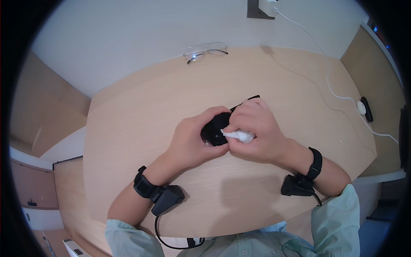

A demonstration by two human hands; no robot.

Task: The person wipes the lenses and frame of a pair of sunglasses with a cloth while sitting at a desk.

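Note:
Over the middle of the table, my left hand [191, 136] is closed around a small, rounded black object [212, 130] with a glossy surface. My right hand [257, 130] pinches a crumpled white tissue or cloth [242, 135], one twisted end of which reaches onto the black object. A thin dark strip [254, 97] sticks out behind my right knuckles; whether it belongs to the black object is hidden. The kind of black object cannot be made out. Both hands meet at its near edge.
Clear-framed eyeglasses [207, 52] lie at the table's back edge against the wall. From a white charger [269, 7], a white cable [327, 79] runs down to the right, past a round white piece [361, 107] and a black bar [367, 109]. Black strapped devices [168, 200] sit at both wrists.

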